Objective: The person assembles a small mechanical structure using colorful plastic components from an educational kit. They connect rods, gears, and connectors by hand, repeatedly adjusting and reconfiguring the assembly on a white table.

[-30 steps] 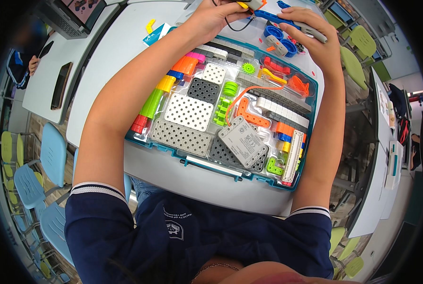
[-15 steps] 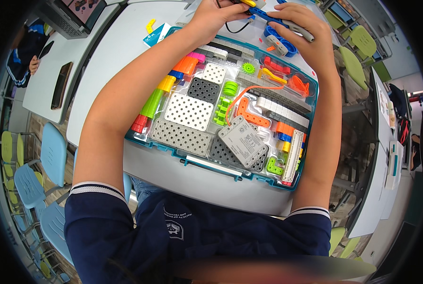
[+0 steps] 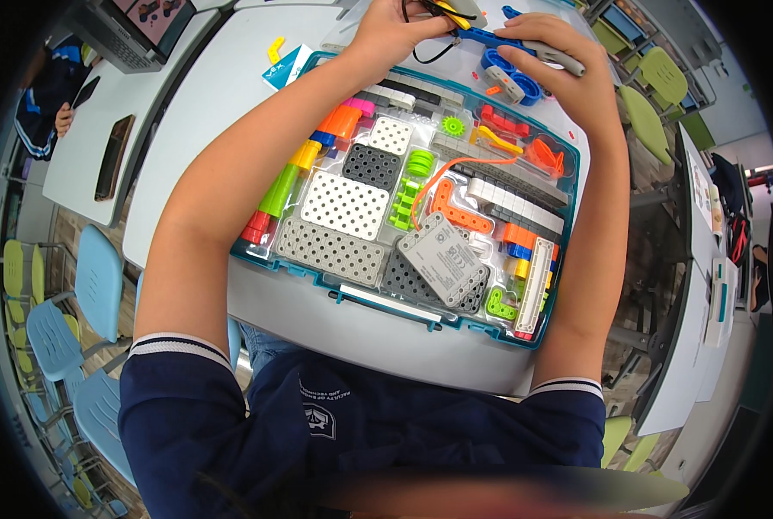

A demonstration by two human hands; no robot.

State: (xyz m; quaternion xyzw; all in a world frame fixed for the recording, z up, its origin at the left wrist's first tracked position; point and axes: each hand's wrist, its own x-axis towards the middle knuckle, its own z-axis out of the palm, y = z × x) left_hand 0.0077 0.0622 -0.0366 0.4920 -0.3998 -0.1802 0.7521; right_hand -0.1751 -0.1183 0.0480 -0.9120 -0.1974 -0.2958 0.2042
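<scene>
At the top edge, beyond the kit box, my left hand (image 3: 392, 33) is closed around a yellow, black and grey plastic build (image 3: 452, 12), partly cut off by the picture. A black cable (image 3: 434, 57) loops below it. My right hand (image 3: 568, 54) grips a blue plier-like tool with a grey handle (image 3: 556, 57); the blue end (image 3: 483, 36) reaches toward the build in my left hand. Whether the tip touches it, I cannot tell. Just below the tool lies a part with blue wheels (image 3: 526, 89) and a grey middle.
Between my forearms sits a teal-edged kit box (image 3: 339, 295) full of sorted plastic plates, beams and gears. A grey battery-like block (image 3: 444, 258) rests on top, beside an orange cord (image 3: 464, 159). A laptop (image 3: 135, 35) and a phone (image 3: 114, 157) are on the left table, near another person's hand (image 3: 64, 119).
The tool in my right hand has moved slightly right and down. The build in my left hand has turned a little, with its black cable shifted.
</scene>
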